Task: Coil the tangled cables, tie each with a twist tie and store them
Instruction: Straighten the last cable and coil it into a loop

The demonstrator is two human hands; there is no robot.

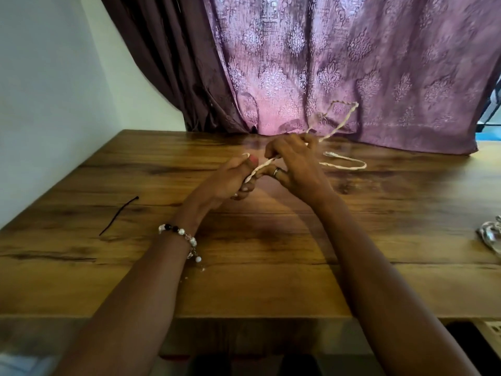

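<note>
A white twisted cable [342, 123] runs between both my hands above the middle of the wooden table [244, 240]. My left hand [230, 177] grips its near end, a short tip poking out above the thumb. My right hand [292, 161] pinches the cable a little farther along. Beyond the right hand the cable rises in a loop in front of the curtain, and another stretch lies on the table to the right. A thin black twist tie [118, 216] lies flat at the table's left side, apart from both hands.
A purple patterned curtain [352, 63] hangs against the table's far edge. A white wall [40, 104] borders the left side. A silvery bundle [489, 234] sits at the table's right edge. The table's front edge runs near the bottom.
</note>
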